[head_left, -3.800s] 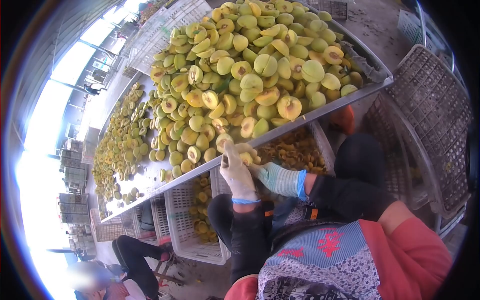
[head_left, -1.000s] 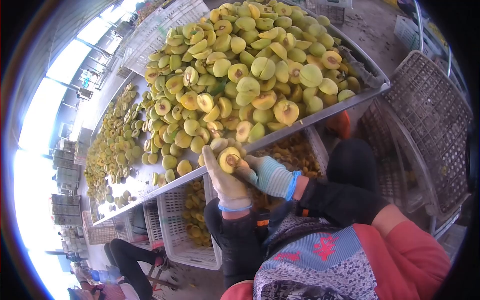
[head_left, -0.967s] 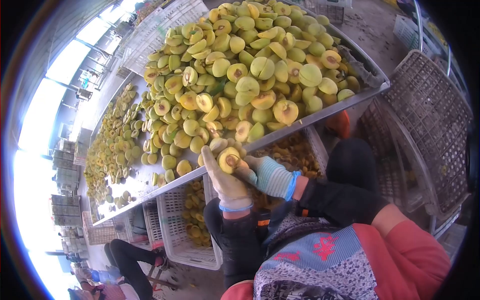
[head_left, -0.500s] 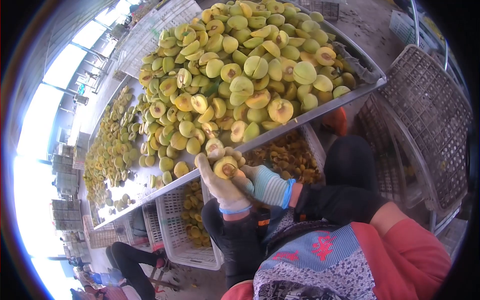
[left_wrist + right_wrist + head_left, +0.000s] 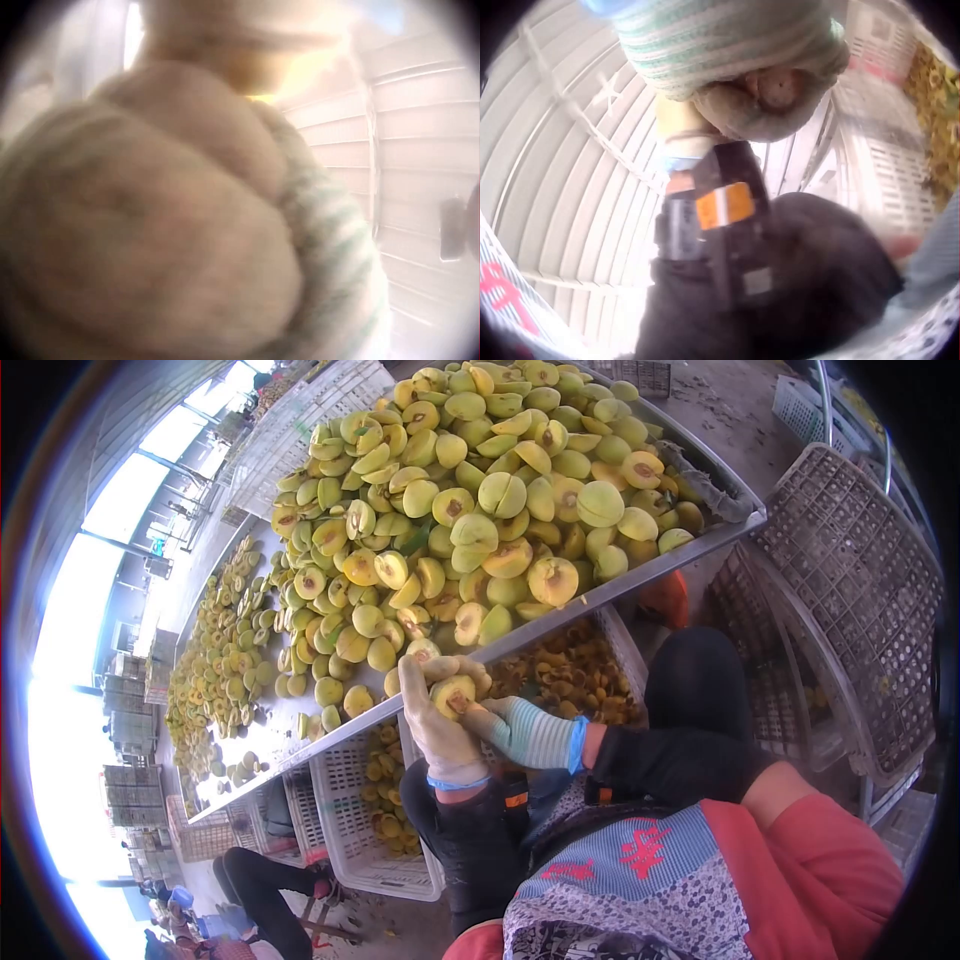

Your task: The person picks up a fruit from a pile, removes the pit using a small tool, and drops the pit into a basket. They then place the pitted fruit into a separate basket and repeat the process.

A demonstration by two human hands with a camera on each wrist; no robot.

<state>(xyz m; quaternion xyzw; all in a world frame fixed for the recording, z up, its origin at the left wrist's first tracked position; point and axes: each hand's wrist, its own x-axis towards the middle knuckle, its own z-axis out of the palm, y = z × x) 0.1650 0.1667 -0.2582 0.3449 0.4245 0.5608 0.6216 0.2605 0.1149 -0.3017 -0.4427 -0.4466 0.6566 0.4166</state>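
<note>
In the head view, my left hand [image 5: 445, 735], in a pale glove, grips a halved yellow-green peach [image 5: 453, 695] with its cut face showing. Another peach half [image 5: 423, 650] shows just beyond its fingertips. My right hand [image 5: 528, 733], in a striped glove, presses close against the held half from the right. Its fingers [image 5: 742, 112] curl around a small tool, whose round pinkish handle end [image 5: 778, 88] shows in the right wrist view; the working end is hidden. Glove fingers [image 5: 150, 225] fill most of the blurred left wrist view.
A metal tray table [image 5: 625, 585] bears a large heap of halved peaches [image 5: 480, 510]. Under its edge stand a crate [image 5: 622, 645] of brownish scraps and a white crate [image 5: 345, 810] of fruit pieces. Stacked crates [image 5: 850, 600] stand at right; another person's legs [image 5: 265, 890] show lower left.
Both hands have come back from the tray edge toward the lap. A peach half is now turned cut face up in the left hand, and the right hand has shifted slightly against it.
</note>
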